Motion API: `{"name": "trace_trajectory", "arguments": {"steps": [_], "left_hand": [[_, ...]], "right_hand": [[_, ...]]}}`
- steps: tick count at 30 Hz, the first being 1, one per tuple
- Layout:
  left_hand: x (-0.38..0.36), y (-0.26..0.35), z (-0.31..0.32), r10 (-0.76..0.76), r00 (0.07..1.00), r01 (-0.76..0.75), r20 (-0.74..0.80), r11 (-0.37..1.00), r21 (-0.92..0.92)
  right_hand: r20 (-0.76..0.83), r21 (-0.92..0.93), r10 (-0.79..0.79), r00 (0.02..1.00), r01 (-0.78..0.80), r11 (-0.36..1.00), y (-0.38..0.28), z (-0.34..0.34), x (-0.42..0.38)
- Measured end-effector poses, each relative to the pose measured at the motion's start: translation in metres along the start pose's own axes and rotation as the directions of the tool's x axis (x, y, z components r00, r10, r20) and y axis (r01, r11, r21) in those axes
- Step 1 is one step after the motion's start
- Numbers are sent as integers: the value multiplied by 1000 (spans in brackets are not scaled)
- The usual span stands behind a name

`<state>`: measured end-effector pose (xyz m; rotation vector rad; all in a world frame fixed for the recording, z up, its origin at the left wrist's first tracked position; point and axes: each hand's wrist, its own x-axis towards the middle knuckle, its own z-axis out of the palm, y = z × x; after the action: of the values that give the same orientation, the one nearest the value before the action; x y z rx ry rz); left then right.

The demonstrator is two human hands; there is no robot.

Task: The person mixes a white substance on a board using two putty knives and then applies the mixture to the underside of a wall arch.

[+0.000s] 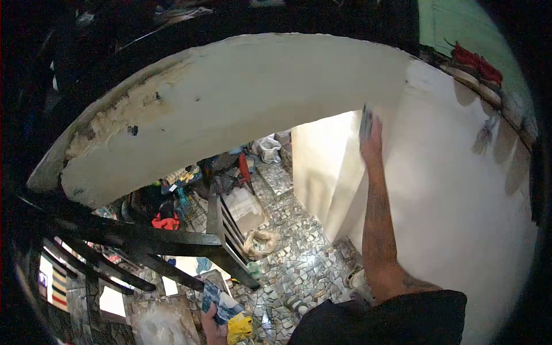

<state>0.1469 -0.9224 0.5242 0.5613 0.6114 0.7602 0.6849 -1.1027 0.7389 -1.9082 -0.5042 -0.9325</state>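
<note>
My right arm reaches up along the white wall (448, 190). At its end my right hand (372, 141) is pressed near the wall's edge under the overhead beam, closed on a thin grey-blue piece (365, 122); blur hides what it is made of. Low in the view, my left hand (213, 329) is partly cut off by the frame. It grips a bunched blue-and-grey cloth (218, 302), and a yellow cloth-like thing (240, 328) hangs beside it, perhaps held too.
The pale beam (253, 86) has peeling plaster on its left. A dark wooden railing (172, 238) runs below left. Red shoes (474, 63) stand on the ledge at upper right. Far below, a stone-patterned floor (293, 247) holds a plastic bag (261, 242) and piled clothes.
</note>
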Motion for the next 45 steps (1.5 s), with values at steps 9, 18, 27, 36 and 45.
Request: {"name": "trace_trajectory", "arguments": {"steps": [9,18,27,36,45], "left_hand": [[-14,-34,-56,-88,993,81,-74,993,-90],[-38,9,-51,52,992,-58,-113,997,-45],[-53,22,-13,109,994,-110,-25,994,-11],[-11,-4,-55,122,992,-128,-41,977,-171],[-33,36,-6,340,932,-346,-124,938,-33]], "right_hand": [[-41,-185,-111,993,102,978,-182,19,88],[-186,-195,-94,978,57,979,-296,73,41],[-133,-55,-203,970,197,979,-408,74,-35],[145,660,-575,805,355,662,-417,19,-123],[895,336,-332,298,-940,63,-215,5,-309]]}}
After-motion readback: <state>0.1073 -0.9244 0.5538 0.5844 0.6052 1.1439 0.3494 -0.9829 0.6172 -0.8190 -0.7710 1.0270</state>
